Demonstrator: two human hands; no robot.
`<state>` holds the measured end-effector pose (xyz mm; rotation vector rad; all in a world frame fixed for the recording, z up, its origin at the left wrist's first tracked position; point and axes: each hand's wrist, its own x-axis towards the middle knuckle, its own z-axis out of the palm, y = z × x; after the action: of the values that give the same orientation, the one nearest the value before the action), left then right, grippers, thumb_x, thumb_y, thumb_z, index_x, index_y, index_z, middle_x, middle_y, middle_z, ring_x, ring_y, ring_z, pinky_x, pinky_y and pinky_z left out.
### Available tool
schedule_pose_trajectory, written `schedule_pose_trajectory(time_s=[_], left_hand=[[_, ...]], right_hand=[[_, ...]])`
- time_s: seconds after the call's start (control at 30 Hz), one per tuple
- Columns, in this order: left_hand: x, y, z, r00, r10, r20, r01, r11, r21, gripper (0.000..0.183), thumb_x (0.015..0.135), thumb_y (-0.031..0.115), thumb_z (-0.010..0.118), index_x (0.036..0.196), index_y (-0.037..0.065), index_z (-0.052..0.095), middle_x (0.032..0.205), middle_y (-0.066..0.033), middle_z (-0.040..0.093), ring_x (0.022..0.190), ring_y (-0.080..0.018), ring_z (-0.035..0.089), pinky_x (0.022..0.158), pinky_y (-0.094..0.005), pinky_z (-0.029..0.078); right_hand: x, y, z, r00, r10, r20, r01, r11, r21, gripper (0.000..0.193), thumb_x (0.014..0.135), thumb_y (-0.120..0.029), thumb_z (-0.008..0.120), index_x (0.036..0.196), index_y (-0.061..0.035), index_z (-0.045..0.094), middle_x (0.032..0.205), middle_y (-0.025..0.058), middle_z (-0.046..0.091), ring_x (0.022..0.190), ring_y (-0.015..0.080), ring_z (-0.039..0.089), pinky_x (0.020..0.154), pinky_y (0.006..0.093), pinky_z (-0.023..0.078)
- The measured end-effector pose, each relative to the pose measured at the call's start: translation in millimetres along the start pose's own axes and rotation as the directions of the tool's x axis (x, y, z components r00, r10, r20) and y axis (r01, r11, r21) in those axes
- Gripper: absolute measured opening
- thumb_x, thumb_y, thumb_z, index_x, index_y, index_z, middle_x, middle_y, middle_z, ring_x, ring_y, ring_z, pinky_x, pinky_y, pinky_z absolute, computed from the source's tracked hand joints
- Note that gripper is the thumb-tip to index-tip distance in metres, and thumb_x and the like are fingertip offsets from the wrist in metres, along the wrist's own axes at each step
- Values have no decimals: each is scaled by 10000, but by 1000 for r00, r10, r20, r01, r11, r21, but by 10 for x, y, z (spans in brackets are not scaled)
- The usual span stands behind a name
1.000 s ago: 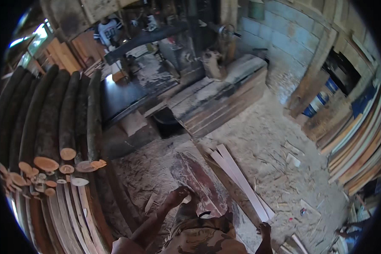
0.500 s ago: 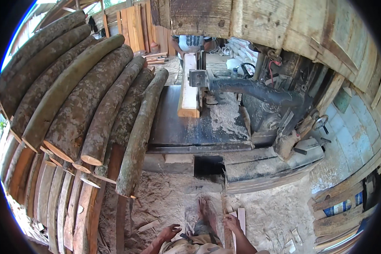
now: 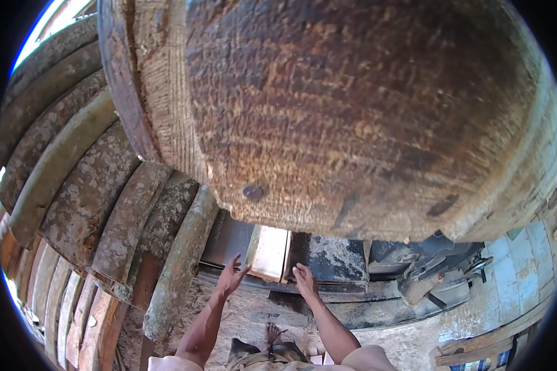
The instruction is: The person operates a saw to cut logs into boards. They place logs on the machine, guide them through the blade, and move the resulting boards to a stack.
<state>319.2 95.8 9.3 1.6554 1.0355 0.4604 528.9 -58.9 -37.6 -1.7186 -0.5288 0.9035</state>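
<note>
The head view showed the left hand [image 3: 232, 276] and the right hand [image 3: 304, 281], both spread, raised under a big wooden slab [image 3: 353, 111], beside stacked logs [image 3: 86, 185].

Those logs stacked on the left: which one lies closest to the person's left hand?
The rightmost log, greenish-grey and slimmer than its neighbours. Its near end reaches down just left of the left hand; the others lie farther left.
</note>
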Motion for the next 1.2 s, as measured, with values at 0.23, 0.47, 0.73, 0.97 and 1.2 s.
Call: schedule_pose_trajectory(time_s=[0.23,0.47,0.73,0.97,1.2], left_hand=[[-223,-198,-40,949,-116,294,118,993,10,944,735,500,676,1415,42,209,1268,-218,477,1131,-283,500,943,-349,397],[-1306,-404,-108,938,-41,345,134,959,-250,904,767,340,713,1428,51,168,1182,-150,542,1012,-211,545,823,-311,460],[-2631,-656,-231,930,-127,345,190,969,-156,895,772,337,711,1436,91,163,1166,-178,550,964,-211,568,803,-315,467],[-3797,-937,-248,922,-103,374,229,923,-309,833,802,229,690,1439,116,164,1140,-168,564,947,-209,575,725,-310,489],[-4795,-1666,-260,945,-78,319,177,939,-296,939,754,373,717,1440,89,143,1284,-179,468,1028,-216,543,820,-302,458]], right_hand=[[-340,91,215,999,44,-2,-43,972,-230,800,813,-567,522,1333,17,352,1334,237,403,1253,347,373,1024,361,313],[-1364,591,329,994,-87,67,91,994,-66,672,861,-550,483,1343,-93,383,1232,162,504,1145,280,480,858,359,459],[-2761,792,381,996,65,58,-59,993,-104,795,803,-681,437,1355,-112,377,1108,214,579,1044,319,554,860,365,437],[-3901,1198,389,995,-72,66,84,975,-207,780,824,-675,395,1365,-114,359,1113,237,571,1054,349,551,860,377,436],[-4943,1562,482,994,50,95,-33,984,-173,805,801,-683,425,1361,-109,363,1265,198,489,1184,318,458,958,361,375]])
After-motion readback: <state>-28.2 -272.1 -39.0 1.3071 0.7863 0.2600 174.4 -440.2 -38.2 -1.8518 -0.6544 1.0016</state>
